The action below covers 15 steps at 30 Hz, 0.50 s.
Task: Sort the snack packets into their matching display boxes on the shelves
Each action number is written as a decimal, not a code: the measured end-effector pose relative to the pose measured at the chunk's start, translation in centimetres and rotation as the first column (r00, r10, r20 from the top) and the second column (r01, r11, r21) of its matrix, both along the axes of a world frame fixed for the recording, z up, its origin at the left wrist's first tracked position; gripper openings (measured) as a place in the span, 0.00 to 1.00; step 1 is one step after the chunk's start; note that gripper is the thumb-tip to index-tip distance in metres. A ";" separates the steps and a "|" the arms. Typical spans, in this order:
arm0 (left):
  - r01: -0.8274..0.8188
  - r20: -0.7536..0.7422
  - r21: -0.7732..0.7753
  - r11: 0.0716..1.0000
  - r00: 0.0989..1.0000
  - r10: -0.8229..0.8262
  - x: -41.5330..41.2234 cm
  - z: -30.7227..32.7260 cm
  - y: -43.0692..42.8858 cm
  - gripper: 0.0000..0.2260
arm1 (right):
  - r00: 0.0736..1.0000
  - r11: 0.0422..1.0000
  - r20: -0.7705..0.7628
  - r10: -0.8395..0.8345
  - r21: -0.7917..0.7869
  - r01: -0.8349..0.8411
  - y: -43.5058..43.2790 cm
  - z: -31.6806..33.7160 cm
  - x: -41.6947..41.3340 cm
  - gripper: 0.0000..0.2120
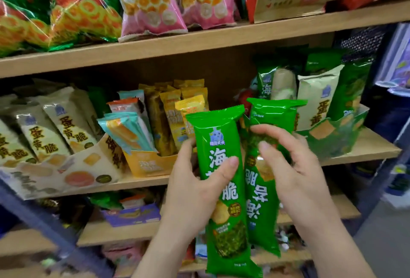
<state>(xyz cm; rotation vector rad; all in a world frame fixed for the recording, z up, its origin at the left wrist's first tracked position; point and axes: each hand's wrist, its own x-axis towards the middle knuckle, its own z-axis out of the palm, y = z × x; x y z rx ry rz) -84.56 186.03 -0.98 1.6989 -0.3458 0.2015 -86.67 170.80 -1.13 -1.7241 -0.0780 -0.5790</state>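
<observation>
Out in front of the middle shelf [363,152], two hands hold two long green snack packets side by side. The left hand [190,191] grips the left green packet [218,138] around its middle, with the thumb lying across the front. This packet is the right way up, so its white writing can be read. The right hand [295,173] holds the right green packet [261,198] on its upper half, with the fingers curled onto it. This one is upside down. The two packets are right next to each other. Behind them, at the right end of the shelf, sits a green display box [332,140] with green packets and cream packets standing in it. At the left end sits a cream display box [66,173] full of cream packets. Between them is a yellow box [148,164] with yellow and teal packets. Big snack bags stand on the upper shelf [199,42].
</observation>
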 end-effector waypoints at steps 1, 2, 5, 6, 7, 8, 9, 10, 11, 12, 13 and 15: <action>-0.015 0.015 0.025 1.000 1.000 0.015 -0.4 -0.1 -0.1 0.20 | 0.999 0.999 -0.028 0.044 0.023 -0.043 0.3 0.2 -0.1 0.13; -0.044 0.031 0.051 0.998 0.999 0.043 -0.8 -0.3 -0.2 0.21 | 0.995 0.996 -0.062 0.080 0.035 -0.078 0.7 0.3 -0.2 0.17; -0.146 0.068 0.149 0.978 0.988 0.137 -1.9 -0.8 0.4 0.23 | 0.990 0.995 -0.120 0.078 -0.053 -0.085 2.2 0.4 0.0 0.25; -0.170 0.076 0.192 0.966 0.984 0.158 -2.3 -0.8 0.7 0.25 | 0.990 0.993 -0.123 0.071 -0.090 -0.082 2.7 0.2 0.2 0.26; -0.188 0.081 0.238 0.953 0.981 0.174 -2.5 -0.9 1.2 0.26 | 0.989 0.990 -0.129 0.078 -0.110 -0.092 3.3 -0.1 0.5 0.27; -0.189 0.075 0.263 0.946 0.982 0.175 -2.7 -0.9 1.8 0.27 | 0.986 0.986 -0.139 0.094 -0.120 -0.111 3.9 -0.3 0.7 0.28; -0.174 0.057 0.264 0.949 0.985 0.165 -2.8 -1.0 2.6 0.26 | 0.982 0.984 -0.149 0.114 -0.118 -0.132 4.6 -0.4 0.9 0.28; -0.141 0.027 0.251 0.958 0.990 0.138 -2.7 -1.1 3.5 0.25 | 0.979 0.981 -0.152 0.135 -0.116 -0.153 5.3 -0.4 1.1 0.27; -0.079 -0.021 0.240 0.968 0.996 0.086 -2.6 -1.0 4.6 0.24 | 0.976 0.978 -0.152 0.157 -0.113 -0.175 5.9 -0.3 1.3 0.26; 0.003 -0.067 0.217 0.976 0.998 0.011 -2.5 -0.9 5.9 0.24 | 0.972 0.975 -0.155 0.177 -0.111 -0.195 6.6 -0.2 1.5 0.25; 0.081 -0.108 0.193 0.978 0.992 -0.061 -2.3 -0.6 7.3 0.24 | 0.971 0.973 -0.154 0.184 -0.115 -0.203 7.3 0.0 1.7 0.24; 0.161 -0.151 0.168 0.973 0.979 -0.136 -2.0 0.2 10.4 0.21 | 0.968 0.972 -0.158 0.193 -0.104 -0.211 8.6 0.2 2.2 0.24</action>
